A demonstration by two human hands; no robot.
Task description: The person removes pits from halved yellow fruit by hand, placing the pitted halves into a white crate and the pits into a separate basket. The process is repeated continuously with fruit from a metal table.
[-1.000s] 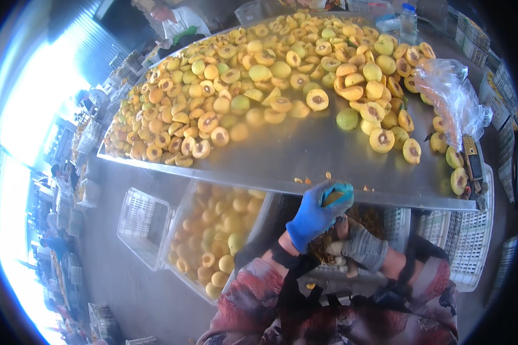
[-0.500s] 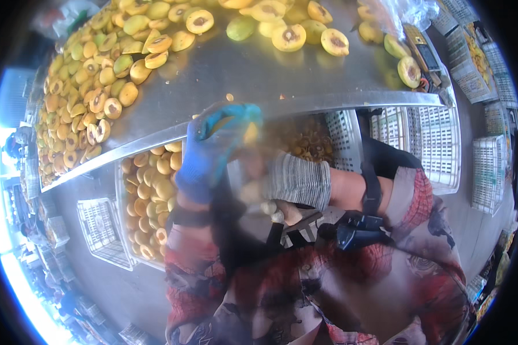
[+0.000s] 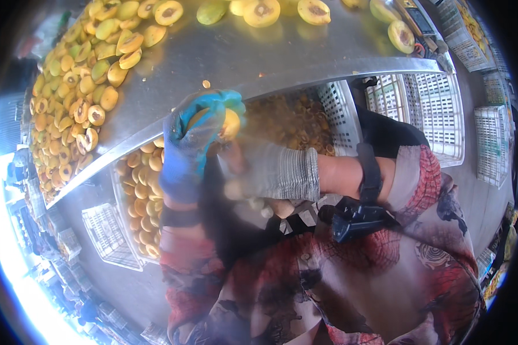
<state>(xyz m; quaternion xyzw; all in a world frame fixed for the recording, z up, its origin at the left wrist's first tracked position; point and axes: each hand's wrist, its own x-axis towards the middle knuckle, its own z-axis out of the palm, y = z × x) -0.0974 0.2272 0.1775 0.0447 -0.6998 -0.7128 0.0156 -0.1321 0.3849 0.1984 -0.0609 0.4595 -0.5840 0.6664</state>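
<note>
My left hand (image 3: 193,135), in a blue glove with a teal palm, is closed around halved yellow fruit, apricot by its look. One apricot half (image 3: 230,123) shows between the fingers, its cut face toward my right hand. My right hand (image 3: 259,169), in a grey knitted glove, is curled just beside that fruit. Its fingers are blurred, and what they hold cannot be made out. Both hands are just off the near edge of a metal table (image 3: 213,63). On the table lie many apricot halves (image 3: 83,80), several with brown centres.
Below the table edge stand a crate of yellow halves (image 3: 141,201) and a white crate (image 3: 341,115) beside brown pits or scraps (image 3: 302,118). More white crates (image 3: 437,115) stand at the right, and one (image 3: 110,233) on the floor at the left. A dark device (image 3: 418,20) lies at the table's far right.
My view has shifted, so the table sits higher in it. My left hand still grips the fruit, whose cut face shows more clearly. My right hand remains close beside it, blurred.
</note>
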